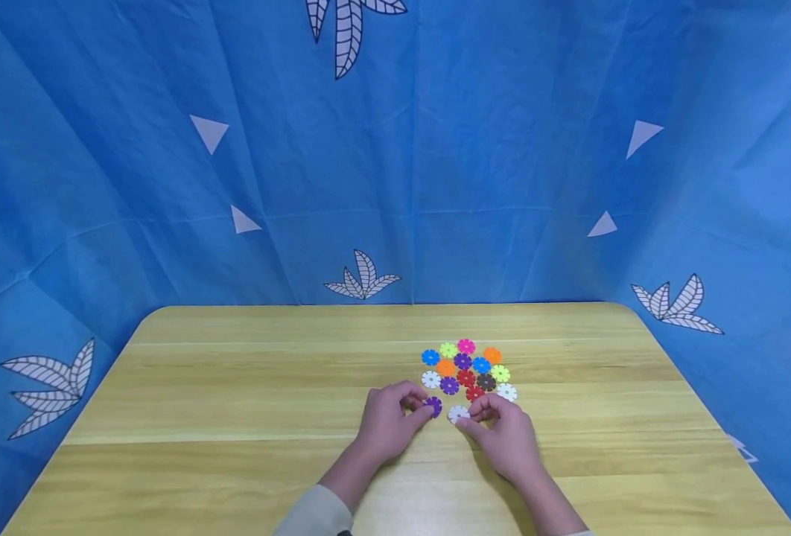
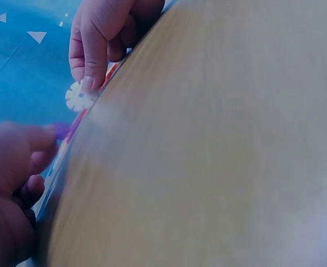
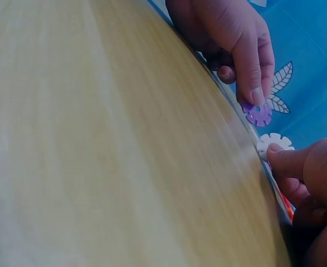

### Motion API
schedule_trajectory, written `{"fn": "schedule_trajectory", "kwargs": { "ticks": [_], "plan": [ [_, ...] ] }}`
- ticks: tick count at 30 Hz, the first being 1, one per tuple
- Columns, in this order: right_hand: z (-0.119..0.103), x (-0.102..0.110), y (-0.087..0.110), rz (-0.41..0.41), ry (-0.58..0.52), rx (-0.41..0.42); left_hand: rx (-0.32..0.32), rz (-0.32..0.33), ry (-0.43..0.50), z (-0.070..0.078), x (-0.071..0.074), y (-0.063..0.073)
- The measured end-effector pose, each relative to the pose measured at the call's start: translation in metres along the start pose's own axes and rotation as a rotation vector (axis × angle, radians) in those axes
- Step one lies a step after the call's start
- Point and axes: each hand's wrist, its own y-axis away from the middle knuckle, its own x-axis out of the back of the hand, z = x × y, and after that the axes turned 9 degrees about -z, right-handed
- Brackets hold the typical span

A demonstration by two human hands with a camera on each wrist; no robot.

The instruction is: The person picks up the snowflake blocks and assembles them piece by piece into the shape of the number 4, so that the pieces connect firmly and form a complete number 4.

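Note:
Between thumb and fingers, my left hand (image 1: 390, 418) pinches a purple notched disc (image 1: 433, 406). My right hand (image 1: 506, 434) pinches a white notched disc (image 1: 458, 414) the same way. A small gap separates the two discs in the head view. In the right wrist view the purple disc (image 3: 258, 114) and the white disc (image 3: 273, 143) both face the camera, apart from each other. The left wrist view shows the white disc (image 2: 79, 97) well, while the purple one (image 2: 62, 131) is blurred and mostly hidden by fingers.
Just beyond the hands, several loose notched discs lie in a cluster, among them an orange disc (image 1: 445, 367), a pink disc (image 1: 465, 346) and a black disc (image 1: 485, 381). They rest on a wooden table (image 1: 234, 402). A blue patterned cloth (image 1: 489, 149) hangs behind it.

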Motion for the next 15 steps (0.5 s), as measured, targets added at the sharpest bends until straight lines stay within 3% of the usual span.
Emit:
{"fn": "schedule_trajectory", "kwargs": {
  "ticks": [6,15],
  "plan": [
    [-0.0026,0.0012,0.0011,0.002,-0.037,0.014,0.004,0.053,0.067,-0.0008,0.0031,0.0037],
    [-0.0058,0.0033,0.0023,-0.004,-0.071,0.009,0.026,0.077,0.1,-0.0027,0.0102,0.0082]
  ]
}}
